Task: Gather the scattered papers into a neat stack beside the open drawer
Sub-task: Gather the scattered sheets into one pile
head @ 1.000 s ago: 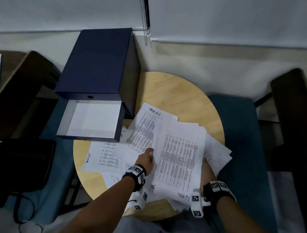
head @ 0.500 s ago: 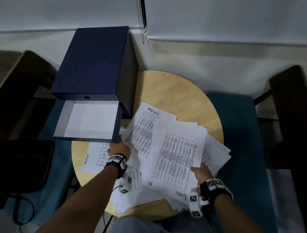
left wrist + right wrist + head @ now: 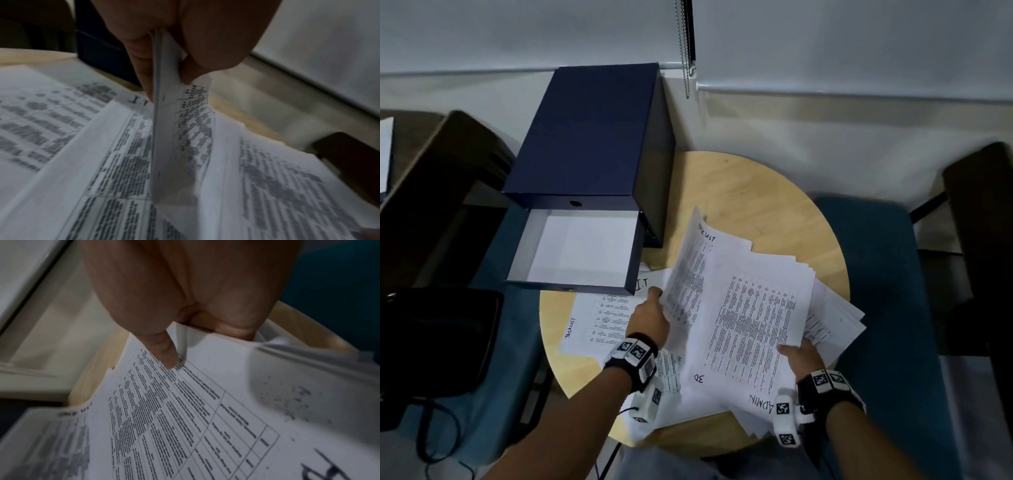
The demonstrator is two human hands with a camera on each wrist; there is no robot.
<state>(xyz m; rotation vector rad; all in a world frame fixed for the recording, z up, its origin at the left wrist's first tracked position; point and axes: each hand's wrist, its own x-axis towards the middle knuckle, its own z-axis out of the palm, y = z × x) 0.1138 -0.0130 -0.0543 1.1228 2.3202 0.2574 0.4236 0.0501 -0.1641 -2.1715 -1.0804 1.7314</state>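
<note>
Both hands pinch the papers [image 3: 739,308] on the table [image 3: 756,192]: left hand [image 3: 650,317] lifting their left edge, right hand [image 3: 799,359] gripping the near corner.

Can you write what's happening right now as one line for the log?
left hand: pinches papers edge | right hand: grips same papers | drawer: open | loose sheet: flat on table | stack: not yet neat

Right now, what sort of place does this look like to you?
Probably an office or meeting corner. Printed sheets with hand-lettered headings such as ADMIN cover a small round wooden table, a dark blue file box with an open drawer stands beside them, and a teal upholstered chair flanks the table.
</note>
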